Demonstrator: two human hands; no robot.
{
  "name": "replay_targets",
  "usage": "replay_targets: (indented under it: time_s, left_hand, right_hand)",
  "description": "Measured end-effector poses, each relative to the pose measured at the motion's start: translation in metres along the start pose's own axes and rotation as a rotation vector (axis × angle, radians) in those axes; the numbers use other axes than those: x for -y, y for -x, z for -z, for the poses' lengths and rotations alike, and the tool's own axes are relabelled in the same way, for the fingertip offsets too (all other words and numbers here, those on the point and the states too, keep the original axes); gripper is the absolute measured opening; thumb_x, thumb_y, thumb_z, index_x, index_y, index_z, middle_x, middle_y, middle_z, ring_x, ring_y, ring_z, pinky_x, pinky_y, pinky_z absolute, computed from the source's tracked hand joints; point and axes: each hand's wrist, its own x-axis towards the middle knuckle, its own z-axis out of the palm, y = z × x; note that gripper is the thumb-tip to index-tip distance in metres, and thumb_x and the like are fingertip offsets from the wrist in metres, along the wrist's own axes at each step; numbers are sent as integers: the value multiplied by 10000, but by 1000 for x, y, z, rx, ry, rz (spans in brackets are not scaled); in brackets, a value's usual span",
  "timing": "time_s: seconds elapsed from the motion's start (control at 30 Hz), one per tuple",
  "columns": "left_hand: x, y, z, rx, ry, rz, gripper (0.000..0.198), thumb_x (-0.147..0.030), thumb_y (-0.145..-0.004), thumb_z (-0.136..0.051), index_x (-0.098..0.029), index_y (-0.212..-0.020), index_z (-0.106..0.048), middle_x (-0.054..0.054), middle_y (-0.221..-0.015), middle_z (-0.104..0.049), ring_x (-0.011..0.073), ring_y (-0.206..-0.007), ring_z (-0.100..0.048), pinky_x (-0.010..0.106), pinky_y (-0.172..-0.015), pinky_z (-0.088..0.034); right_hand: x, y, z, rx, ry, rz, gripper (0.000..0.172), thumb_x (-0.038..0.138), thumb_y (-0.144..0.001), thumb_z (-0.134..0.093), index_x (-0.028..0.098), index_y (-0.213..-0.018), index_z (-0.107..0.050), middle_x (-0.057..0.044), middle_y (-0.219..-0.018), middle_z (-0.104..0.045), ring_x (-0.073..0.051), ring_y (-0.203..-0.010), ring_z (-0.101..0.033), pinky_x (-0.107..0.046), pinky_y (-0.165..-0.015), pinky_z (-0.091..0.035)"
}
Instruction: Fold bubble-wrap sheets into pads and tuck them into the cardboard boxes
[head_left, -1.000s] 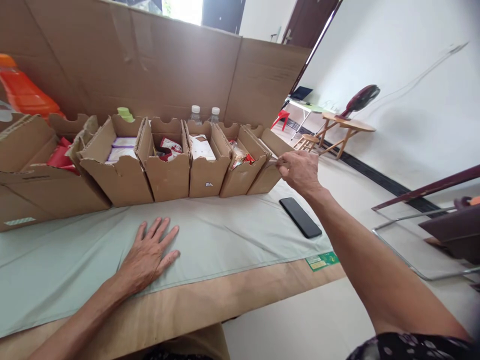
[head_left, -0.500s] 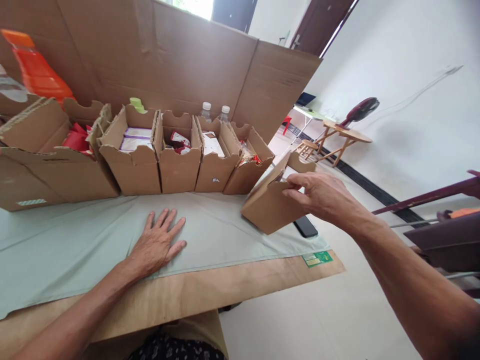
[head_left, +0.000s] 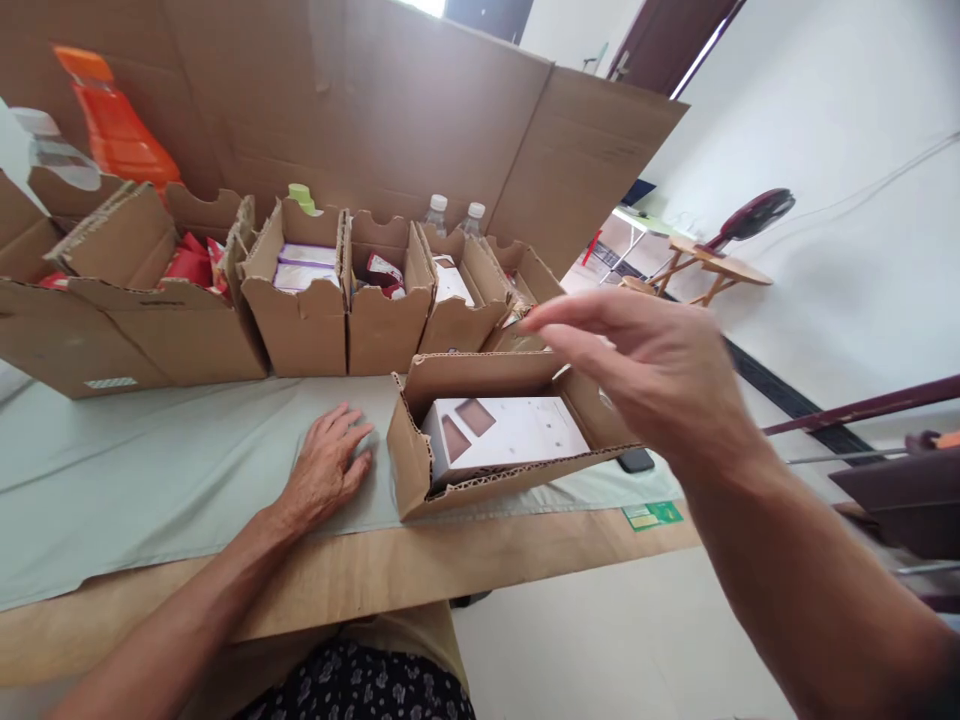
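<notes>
My left hand [head_left: 328,468] rests on the pale green cloth [head_left: 225,430] with its fingers stretched out, holding nothing. Just to its right sits an open cardboard bin [head_left: 517,478], turned lengthwise across the cloth. Inside it lies a white carton [head_left: 517,430] with brown pictures on one end. Over the bin's right end hovers my right hand [head_left: 645,365], its thumb and forefinger slightly apart and nothing visible between them. Part of the bin's far right corner is hidden behind that hand.
Behind stands a row of cardboard bins [head_left: 307,330] holding packets and cartons, backed by a tall cardboard panel [head_left: 420,130]. An orange bottle [head_left: 120,130] rises at the left. A dark phone [head_left: 636,460] and a green card [head_left: 654,515] lie near the right table edge.
The cardboard bin has come from the right edge to the middle front and now stands level and lengthwise. My right hand has let go of it and lifted. My left hand stays on the cloth.
</notes>
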Motion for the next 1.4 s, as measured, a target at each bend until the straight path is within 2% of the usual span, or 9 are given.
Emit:
replay_targets:
  time_s: [0.17,0.4,0.67,0.83,0.97,1.1,1.17,1.23,1.4]
  left_hand:
    - [-8,10,13,38,128,0,571,-201,-832,-515,-192,-1387,-648,131,-1472,-646,345,-1416,-564,578,-1172,-482]
    - [-56,37,15,145,406,66,1049,-393,-827,-734,-269,-1696,-160,154,-1727,-320,435,-1550,-380,658,-1222,-396]
    - [-48,0,30,45,454,134,556,-443,-902,-680,-247,-1418,-616,108,-1358,-704,392,-1361,-591,563,-1166,-479]
    - [-23,-14,30,-70,421,248,548,-457,-834,-717,-203,-1307,-611,122,-1258,-710,376,-1210,-654,574,-1052,-537]
    - [-18,-13,10,-138,448,234,612,-376,-836,-701,-225,-1403,-525,125,-1337,-671,353,-1239,-643,551,-1053,-548]
    - [-19,-11,1,-173,390,185,803,-330,-833,-705,-262,-1558,-366,142,-1516,-560,393,-1406,-536,597,-1143,-486]
    - [-19,-10,0,-184,367,172,840,-335,-846,-696,-254,-1587,-309,152,-1560,-515,404,-1438,-507,609,-1154,-477]
    - [-20,-10,0,-190,348,170,833,-347,-868,-677,-243,-1593,-282,153,-1592,-475,413,-1454,-491,608,-1158,-476]
    - [-21,-10,-1,-186,335,182,832,-372,-882,-665,-245,-1595,-256,150,-1609,-449,404,-1464,-475,591,-1141,-492]
  right_hand:
    - [-90,73,20,-547,-188,-416,216,364,-854,-774,209,-1002,-802,-84,-1047,-796,-221,-999,-731,-397,-954,-558]
    - [-152,162,-49,-250,-616,-767,547,724,-808,-673,275,-1104,-772,-92,-1190,-787,-311,-1120,-706,-423,-797,-610]
    - [-141,127,-94,-126,-760,-635,631,785,-887,-562,278,-1210,-753,-84,-1365,-730,-309,-1271,-645,-455,-984,-567]
    - [-152,104,-116,-44,-764,-610,652,786,-922,-511,256,-1221,-745,-92,-1355,-728,-278,-1204,-676,-417,-918,-592]
    - [-142,93,-90,-131,-516,-592,507,673,-872,-670,224,-1076,-786,-96,-1153,-789,-287,-1055,-724,-458,-895,-605]
    - [-77,53,-42,-480,-141,-323,183,399,-951,-689,307,-1076,-785,-29,-1174,-779,-309,-1188,-695,-553,-1098,-513]
    - [-40,20,-33,-324,-103,-116,211,300,-1019,-591,378,-1096,-771,11,-1233,-753,-289,-1253,-664,-524,-1150,-479]
    - [-15,-16,-40,65,-102,222,207,290,-1028,-586,342,-1096,-775,10,-1155,-780,-251,-1164,-703,-457,-1055,-544]
    - [-4,-74,-87,840,-12,623,470,405,-1123,-378,241,-937,-777,-19,-976,-781,-214,-1089,-676,-428,-1115,-441]
